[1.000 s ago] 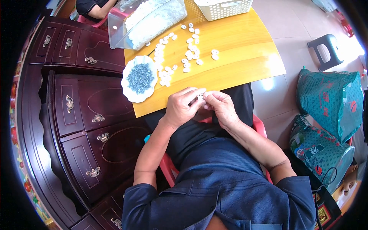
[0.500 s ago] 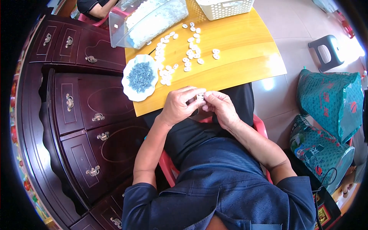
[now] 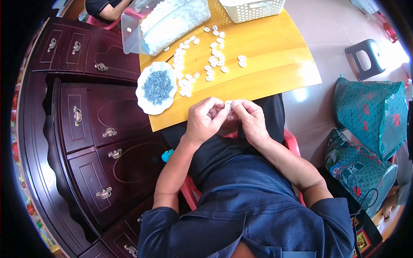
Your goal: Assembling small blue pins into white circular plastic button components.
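White piece pinched in fingertips, right by the worktop's near edge.
It's held by the left hand and right hand together, each grip closed on it, so most of it is kinda covered. More white oval pieces are scattered on the wood, a scalloped bowl of slim grey-blue pins is parked at the left, and a clear bin and perforated basket are set farther back.

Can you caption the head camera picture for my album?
Left hand and right hand hold a small white piece near a yellow table.
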The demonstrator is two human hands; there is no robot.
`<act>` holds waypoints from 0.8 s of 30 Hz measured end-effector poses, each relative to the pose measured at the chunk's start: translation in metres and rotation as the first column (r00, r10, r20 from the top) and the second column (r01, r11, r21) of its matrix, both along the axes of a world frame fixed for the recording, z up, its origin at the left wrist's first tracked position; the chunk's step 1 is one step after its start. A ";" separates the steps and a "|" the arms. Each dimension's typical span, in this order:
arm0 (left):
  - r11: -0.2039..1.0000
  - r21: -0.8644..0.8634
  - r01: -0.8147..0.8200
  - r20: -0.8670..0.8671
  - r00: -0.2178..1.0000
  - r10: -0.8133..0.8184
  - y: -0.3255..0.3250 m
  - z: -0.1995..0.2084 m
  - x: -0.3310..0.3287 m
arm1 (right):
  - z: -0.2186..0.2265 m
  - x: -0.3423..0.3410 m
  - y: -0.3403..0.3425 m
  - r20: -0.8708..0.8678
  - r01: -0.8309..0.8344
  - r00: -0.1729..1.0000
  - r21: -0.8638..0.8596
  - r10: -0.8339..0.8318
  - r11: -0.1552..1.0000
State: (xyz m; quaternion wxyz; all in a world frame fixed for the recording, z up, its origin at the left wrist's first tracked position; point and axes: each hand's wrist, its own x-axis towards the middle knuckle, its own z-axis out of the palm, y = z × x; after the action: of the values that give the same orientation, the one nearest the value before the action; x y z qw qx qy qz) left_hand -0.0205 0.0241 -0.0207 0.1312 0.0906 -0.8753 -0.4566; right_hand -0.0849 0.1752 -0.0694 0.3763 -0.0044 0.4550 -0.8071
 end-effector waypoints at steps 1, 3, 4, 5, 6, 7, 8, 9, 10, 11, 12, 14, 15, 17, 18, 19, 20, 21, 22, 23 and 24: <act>1.000 0.001 0.000 0.000 1.000 0.000 0.002 -0.003 -0.001 | 0.002 0.000 -0.001 -0.035 0.019 0.999 0.011 -0.019 1.000; 0.977 0.207 -0.045 -0.006 0.999 0.047 0.006 -0.007 -0.002 | 0.004 0.000 -0.001 -0.123 0.046 0.992 0.066 -0.038 0.997; 0.977 0.208 -0.043 -0.006 0.999 0.046 0.007 -0.009 -0.002 | 0.004 -0.001 -0.001 -0.211 0.079 0.976 0.116 -0.053 0.990; 0.956 0.291 -0.042 0.036 0.999 0.033 0.007 -0.011 -0.002 | 0.002 -0.001 -0.001 -0.211 0.081 0.976 0.118 -0.054 0.990; 0.928 0.371 -0.044 0.076 0.997 0.016 0.008 -0.012 -0.001 | -0.001 -0.001 -0.001 -0.224 0.095 0.972 0.116 -0.067 0.989; 0.927 0.373 -0.042 0.075 0.997 0.015 0.011 -0.014 -0.002 | -0.001 -0.002 0.000 -0.237 0.109 0.968 0.115 -0.079 0.987; 0.899 0.433 -0.057 0.068 0.997 0.030 0.016 -0.016 -0.004 | -0.001 -0.004 0.000 -0.238 0.111 0.968 0.118 -0.080 0.987; 0.868 0.492 -0.070 0.061 0.997 0.046 0.018 -0.018 -0.004 | -0.001 -0.006 0.001 -0.230 0.124 0.968 0.114 -0.095 0.986; 0.866 0.495 -0.072 0.059 0.997 0.049 0.018 -0.019 -0.002 | 0.002 -0.007 0.001 -0.225 0.131 0.969 0.112 -0.103 0.985; 0.872 0.483 -0.076 0.068 0.996 0.049 0.017 -0.021 -0.001 | 0.005 -0.007 0.001 -0.227 0.127 0.969 0.114 -0.099 0.985; 0.879 0.471 -0.080 0.077 0.996 0.049 0.016 -0.022 0.001 | 0.007 -0.008 0.000 -0.166 0.110 0.982 0.107 -0.091 0.988; 0.871 0.484 -0.083 0.065 0.996 0.059 0.016 -0.021 0.000 | 0.008 -0.009 0.002 -0.106 0.099 0.990 0.100 -0.088 0.990; 0.864 0.495 -0.088 0.054 0.996 0.070 0.015 -0.020 0.000 | 0.006 -0.010 0.003 -0.115 0.106 0.989 0.112 -0.093 0.988; 0.870 0.485 -0.086 0.043 0.996 0.074 0.012 -0.022 0.002 | 0.006 -0.013 0.004 -0.127 0.107 0.988 0.126 -0.091 0.986; 0.877 0.473 -0.083 0.033 0.997 0.076 0.010 -0.023 0.003 | 0.007 -0.015 0.005 -0.124 0.113 0.987 0.122 -0.098 0.986; 0.876 0.476 -0.083 0.031 0.996 0.078 0.011 -0.022 0.003 | 0.007 -0.016 0.005 -0.121 0.121 0.987 0.120 -0.106 0.985; 0.866 0.493 -0.087 0.031 0.996 0.083 0.011 -0.020 0.002 | 0.007 -0.016 0.005 -0.125 0.119 0.987 0.123 -0.104 0.985; 0.855 0.510 -0.091 0.031 0.996 0.088 0.011 -0.018 0.001 | 0.008 -0.016 0.005 -0.132 0.123 0.986 0.124 -0.106 0.985; 0.854 0.513 -0.091 0.029 0.996 0.089 0.011 -0.015 0.001 | 0.008 -0.016 0.005 -0.139 0.128 0.984 0.127 -0.110 0.984; 0.879 0.468 -0.088 0.024 0.996 0.087 0.010 -0.011 -0.001 | 0.007 -0.016 0.005 -0.142 0.128 0.984 0.129 -0.109 0.983; 0.903 0.421 -0.085 0.020 0.996 0.085 0.008 -0.009 -0.002 | 0.006 -0.016 0.005 -0.138 0.124 0.985 0.120 -0.107 0.985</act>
State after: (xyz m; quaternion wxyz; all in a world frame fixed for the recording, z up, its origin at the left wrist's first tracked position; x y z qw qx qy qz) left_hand -0.0225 0.0326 -0.0301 0.1278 0.1551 -0.7514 -0.6285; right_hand -0.1004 0.1805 -0.0638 0.2975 -0.0068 0.5290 -0.7947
